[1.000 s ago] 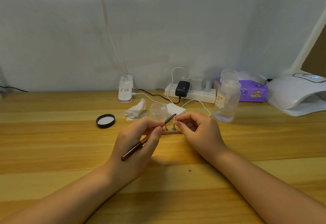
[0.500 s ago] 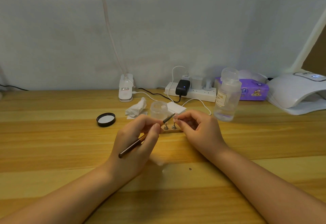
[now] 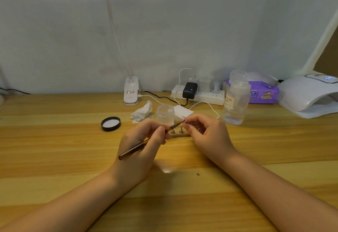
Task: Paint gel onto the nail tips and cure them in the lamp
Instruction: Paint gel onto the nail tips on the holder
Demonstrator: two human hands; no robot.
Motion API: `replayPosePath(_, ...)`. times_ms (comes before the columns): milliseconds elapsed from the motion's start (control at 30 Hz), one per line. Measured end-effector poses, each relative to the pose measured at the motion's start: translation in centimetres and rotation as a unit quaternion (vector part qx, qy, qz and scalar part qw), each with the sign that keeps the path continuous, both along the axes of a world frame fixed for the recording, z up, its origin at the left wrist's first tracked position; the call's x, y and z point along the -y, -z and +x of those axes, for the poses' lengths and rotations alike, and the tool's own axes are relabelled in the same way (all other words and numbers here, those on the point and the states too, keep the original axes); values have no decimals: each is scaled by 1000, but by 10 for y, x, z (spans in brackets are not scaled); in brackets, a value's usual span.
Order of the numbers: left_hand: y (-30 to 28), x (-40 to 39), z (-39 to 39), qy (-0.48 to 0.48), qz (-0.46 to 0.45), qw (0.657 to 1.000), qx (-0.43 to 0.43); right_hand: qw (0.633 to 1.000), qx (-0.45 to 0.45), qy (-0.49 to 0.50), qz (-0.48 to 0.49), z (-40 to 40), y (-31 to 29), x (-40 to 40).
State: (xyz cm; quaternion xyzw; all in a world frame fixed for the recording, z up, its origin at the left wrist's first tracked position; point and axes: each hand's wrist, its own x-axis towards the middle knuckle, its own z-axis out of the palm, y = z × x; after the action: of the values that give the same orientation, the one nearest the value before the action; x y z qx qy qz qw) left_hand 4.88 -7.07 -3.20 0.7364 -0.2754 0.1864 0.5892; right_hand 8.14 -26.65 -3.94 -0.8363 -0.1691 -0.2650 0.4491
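Note:
My left hand (image 3: 140, 145) grips a thin dark brush (image 3: 135, 150) like a pen, its bristle end pointing up and right. The brush tip touches a small pale nail tip (image 3: 183, 118) that my right hand (image 3: 204, 134) pinches between thumb and fingers. Under both hands lies a small wooden stand (image 3: 180, 135) with two metal nail holders (image 3: 176, 131). An open clear gel jar (image 3: 165, 113) stands just behind them, and its black lid (image 3: 110, 123) lies to the left. The white curing lamp (image 3: 309, 94) sits at the far right.
A clear bottle (image 3: 236, 102) stands right of my hands. A crumpled tissue (image 3: 142, 112), white pads (image 3: 183, 112), a power strip (image 3: 197, 94) with plugs and cables, a purple wipes pack (image 3: 261, 94) and the desk lamp's clamp base (image 3: 130, 92) line the back of the wooden table (image 3: 54, 149).
The brush handle has dipped slightly lower and its tip has come against the nail tip. Both hands otherwise stay in place.

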Motion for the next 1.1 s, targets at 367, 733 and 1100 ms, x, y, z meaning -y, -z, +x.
replayPosePath(367, 0, 0, 3, -15, 17, 1000, 3, 1000, -1, -12, 6, -2, -1, 0)
replayPosePath(733, 3, -1, 1, -3, 4, 1000, 12, 1000, 20, 3, 4, 0, 0, 0)
replayPosePath(1100, 2, -1, 0, -8, 20, 1000, 19, 999, 29, 15, -2, 0, 1, -1)
